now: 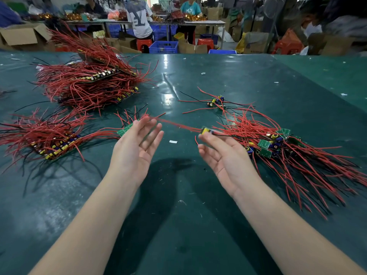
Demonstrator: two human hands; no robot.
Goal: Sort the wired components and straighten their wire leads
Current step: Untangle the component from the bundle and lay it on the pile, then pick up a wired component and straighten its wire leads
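The right hand pinches a small circuit board at its fingertips, just left of the unsorted heap of boards; the board's red leads run taut and blurred away from that heap toward the left hand. The left hand's fingers are straight and slightly spread, and the lead ends pass at their tips; whether they touch is unclear. A second green board lies just behind the left hand, further from the heap. Risks, as judged: the leads may slip free unstraightened, a hard pull may strain the solder joints, and trailing wires may snag the heap and drag boards out.
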